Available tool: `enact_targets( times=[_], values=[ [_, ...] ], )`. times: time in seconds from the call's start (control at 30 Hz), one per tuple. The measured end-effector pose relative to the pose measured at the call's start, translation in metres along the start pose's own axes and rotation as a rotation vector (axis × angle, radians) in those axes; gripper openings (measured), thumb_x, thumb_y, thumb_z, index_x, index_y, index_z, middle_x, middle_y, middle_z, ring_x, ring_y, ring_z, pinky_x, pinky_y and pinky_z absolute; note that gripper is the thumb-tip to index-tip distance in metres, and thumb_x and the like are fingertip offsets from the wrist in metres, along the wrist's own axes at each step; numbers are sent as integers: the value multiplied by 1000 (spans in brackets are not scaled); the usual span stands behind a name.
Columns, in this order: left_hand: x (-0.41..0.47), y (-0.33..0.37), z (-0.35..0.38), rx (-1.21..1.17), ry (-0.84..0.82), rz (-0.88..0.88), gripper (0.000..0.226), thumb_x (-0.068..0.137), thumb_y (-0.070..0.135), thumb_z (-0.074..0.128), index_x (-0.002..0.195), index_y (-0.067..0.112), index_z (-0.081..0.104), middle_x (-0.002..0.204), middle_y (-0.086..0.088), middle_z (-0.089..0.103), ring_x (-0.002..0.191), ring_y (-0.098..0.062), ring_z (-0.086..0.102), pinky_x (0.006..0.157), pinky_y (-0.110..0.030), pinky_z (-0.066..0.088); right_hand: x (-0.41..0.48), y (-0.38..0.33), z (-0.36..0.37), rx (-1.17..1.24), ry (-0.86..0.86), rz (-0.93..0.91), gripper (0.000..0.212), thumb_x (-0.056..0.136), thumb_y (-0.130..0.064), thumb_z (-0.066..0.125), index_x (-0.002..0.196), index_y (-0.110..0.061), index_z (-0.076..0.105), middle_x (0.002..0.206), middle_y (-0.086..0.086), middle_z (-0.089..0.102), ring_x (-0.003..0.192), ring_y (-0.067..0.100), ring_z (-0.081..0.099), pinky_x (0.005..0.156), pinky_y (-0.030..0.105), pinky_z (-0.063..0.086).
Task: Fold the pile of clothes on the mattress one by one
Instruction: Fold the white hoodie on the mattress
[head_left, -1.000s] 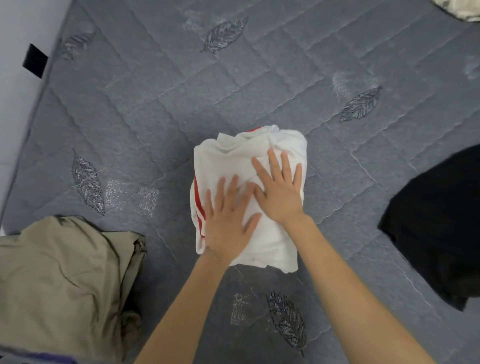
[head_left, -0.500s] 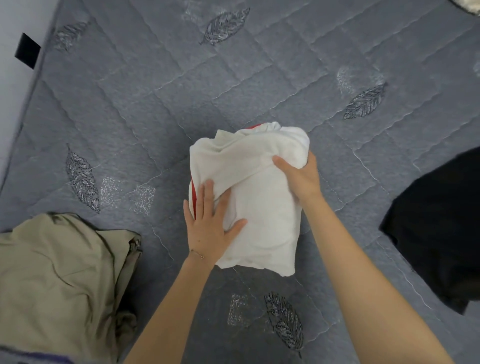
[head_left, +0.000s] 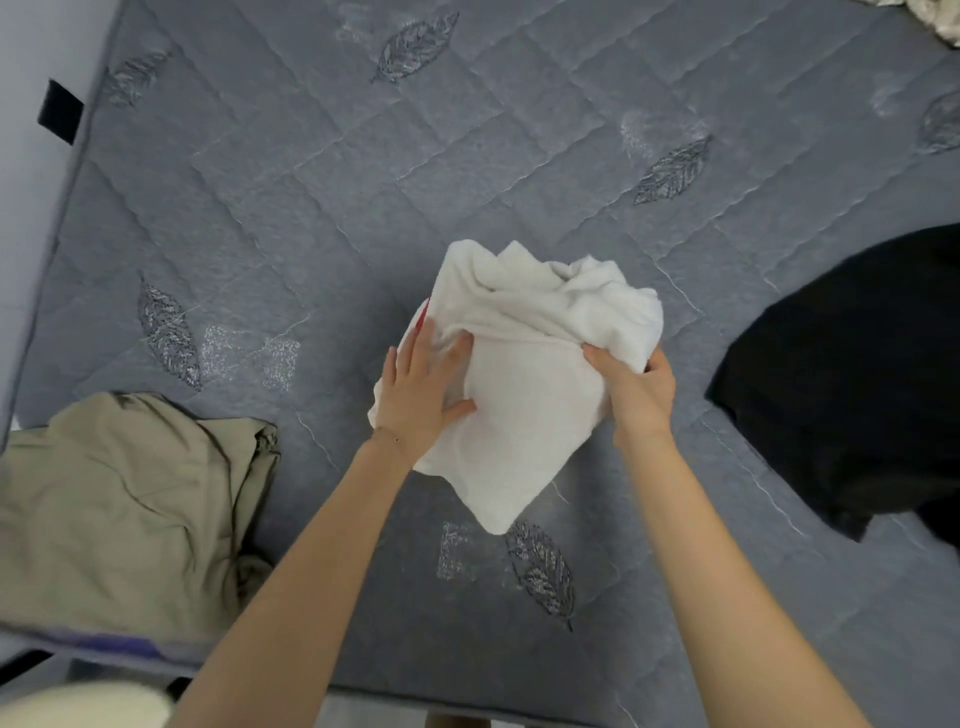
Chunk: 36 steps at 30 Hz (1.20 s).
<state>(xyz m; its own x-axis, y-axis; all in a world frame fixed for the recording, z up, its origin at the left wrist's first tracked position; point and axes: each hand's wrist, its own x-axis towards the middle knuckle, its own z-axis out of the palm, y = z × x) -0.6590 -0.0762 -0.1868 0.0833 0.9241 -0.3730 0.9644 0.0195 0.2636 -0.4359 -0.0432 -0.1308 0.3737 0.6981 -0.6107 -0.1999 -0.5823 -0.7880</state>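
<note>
A folded white garment (head_left: 535, 395) with a sliver of red trim sits in the middle of the grey quilted mattress (head_left: 311, 208), its lower corner hanging free. My left hand (head_left: 423, 395) lies against its left side with fingers mostly straight and thumb spread. My right hand (head_left: 636, 392) grips its right side, fingers curled under the bundle and thumb on top. The garment looks lifted and tilted between both hands.
A khaki garment (head_left: 124, 509) lies at the mattress's near left corner. A black garment (head_left: 852, 374) is spread at the right. A pale cloth (head_left: 935, 21) shows at the top right corner. A wall with a black tab (head_left: 60, 110) runs along the left.
My hands went from pressing flat on top of the white garment to its two sides. The bundle has risen, turned clockwise and shifted slightly right.
</note>
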Motion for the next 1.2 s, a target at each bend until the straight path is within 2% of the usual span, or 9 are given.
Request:
enact_targets(
  times=[0.13,0.27,0.37,0.47,0.53,0.63,0.77,0.9,1.2],
  values=[
    [-16,11,3,-29,71,2,80,89,56,53,153,28,13,160,-14,7,147,-35,8,118,-49,2,-34,41,-43,56,130,103,50,77,-12,80,119,-19,53,117,-3,64,97,8,60,88,28,52],
    [-42,24,15,-268,159,-246,81,90,49,58,153,28,12,161,-13,-4,148,-31,-2,117,-47,-2,-33,43,-59,-268,90,140,86,76,-16,81,143,-10,29,134,1,48,110,15,50,99,37,45],
    [-55,28,21,-516,249,-522,89,87,39,67,154,20,12,160,-14,4,147,-31,6,117,-48,9,-11,26,-62,-602,97,-150,120,66,-30,88,153,-12,7,155,10,27,140,23,29,114,37,26],
    [-60,26,27,-873,327,-790,71,90,30,65,145,4,29,146,-19,33,134,-35,33,108,-46,34,8,13,-53,-943,-82,-388,101,65,-60,76,146,-17,35,147,5,42,138,26,34,113,43,26],
    [-62,25,28,-995,376,-785,50,94,28,59,131,0,41,127,-14,49,114,-27,51,91,-36,43,16,7,-39,-882,-202,-355,67,76,-57,71,128,-16,56,122,1,61,120,24,53,99,34,38],
    [-54,27,23,-1107,439,-725,34,97,32,55,119,7,49,107,-3,55,92,-13,53,80,-28,45,20,13,-19,-834,-221,-379,34,91,-42,61,105,-12,66,96,2,66,100,25,60,79,28,39],
    [-34,25,20,-1252,520,-761,23,97,35,54,105,13,53,90,6,55,79,-4,53,69,-19,44,26,24,6,-866,-163,-443,34,93,-40,59,112,-13,66,101,4,69,96,21,59,78,30,40],
    [-20,21,21,-1284,649,-787,31,99,22,49,69,15,40,68,6,38,59,-3,35,58,-17,34,39,24,14,-660,-69,-456,35,94,-33,60,64,-18,51,60,-9,48,65,14,44,62,29,31],
    [4,1,1,-1340,626,-608,53,94,27,61,57,20,24,51,12,22,51,-5,21,48,-19,23,65,9,7,-339,103,-330,48,95,-26,56,54,-23,30,47,-14,28,50,4,24,50,19,24]
  ],
)
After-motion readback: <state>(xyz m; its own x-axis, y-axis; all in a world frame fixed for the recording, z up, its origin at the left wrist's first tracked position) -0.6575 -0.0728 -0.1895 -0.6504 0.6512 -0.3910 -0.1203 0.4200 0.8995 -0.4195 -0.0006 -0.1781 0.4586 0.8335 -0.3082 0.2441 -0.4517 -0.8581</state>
